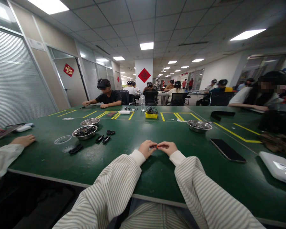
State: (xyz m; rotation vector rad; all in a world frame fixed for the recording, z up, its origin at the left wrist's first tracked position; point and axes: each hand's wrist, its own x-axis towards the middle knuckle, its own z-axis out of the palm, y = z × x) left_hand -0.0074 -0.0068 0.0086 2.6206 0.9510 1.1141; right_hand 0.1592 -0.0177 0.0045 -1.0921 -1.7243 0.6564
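Fingertips of the left hand [146, 149] and right hand [168, 148] pinch a small part [157, 146] between them above the near middle of the table [157, 178], its orange bit showing at the right fingers while the rest is mostly hidden. The red door sign [68, 70] reads 福, but the character on the pillar's red diamond [144, 75] is hard to make out. At right, the white box [278, 166], cut off by the frame edge, bears a label too blurred to read.
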